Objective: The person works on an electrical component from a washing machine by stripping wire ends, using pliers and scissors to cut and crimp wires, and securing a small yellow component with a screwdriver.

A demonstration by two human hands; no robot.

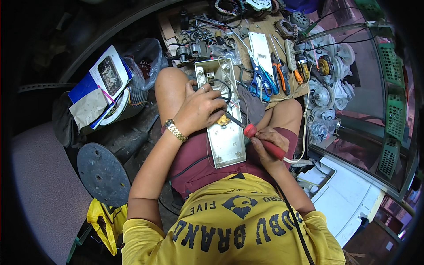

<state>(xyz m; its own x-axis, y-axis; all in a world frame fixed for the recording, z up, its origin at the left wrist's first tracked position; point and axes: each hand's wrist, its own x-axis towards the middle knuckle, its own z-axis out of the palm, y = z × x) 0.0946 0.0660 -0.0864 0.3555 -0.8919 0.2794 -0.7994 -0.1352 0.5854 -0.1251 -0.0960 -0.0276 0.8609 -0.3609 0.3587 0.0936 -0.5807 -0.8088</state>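
Note:
A long white plastic housing (227, 148) lies across my lap, its open inside facing up, with wires in its upper half. My left hand (202, 109) is over its left edge, fingers curled beside a brass-coloured round part (223, 119). What those fingers pinch is hidden. My right hand (277, 138) grips a soldering iron (250, 130) with a red handle and guard. Its dark shaft points left, and its tip is close to the brass-coloured part; whether they touch I cannot tell. A black cable (226, 90) loops inside the housing next to my left fingers.
A wooden bench ahead carries blue scissors (258, 81), orange-handled pliers (278, 73), screwdrivers (298, 77) and motor parts (194, 52). White plastic parts (322, 95) crowd the right. At left are a bucket (137, 99) topped with papers and a round dark plate (104, 174). The iron's white cord (304, 145) runs up the right side.

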